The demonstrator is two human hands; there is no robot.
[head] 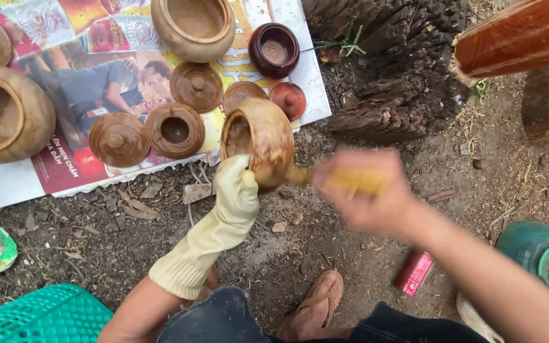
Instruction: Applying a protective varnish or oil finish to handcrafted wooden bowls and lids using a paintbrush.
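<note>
Two hands busy: gloved left hand [236,187] grips wooden pot [258,136], blurry right hand [366,190] closed round yellow brush [357,181] touching pot.

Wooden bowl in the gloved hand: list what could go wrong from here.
1. The left hand grips the wooden bowl only at its rim; it might slip.
2. The right hand is motion-blurred with a yellow brush; a fast stroke could knock the bowl onto the lids on the printed sheet.
</note>
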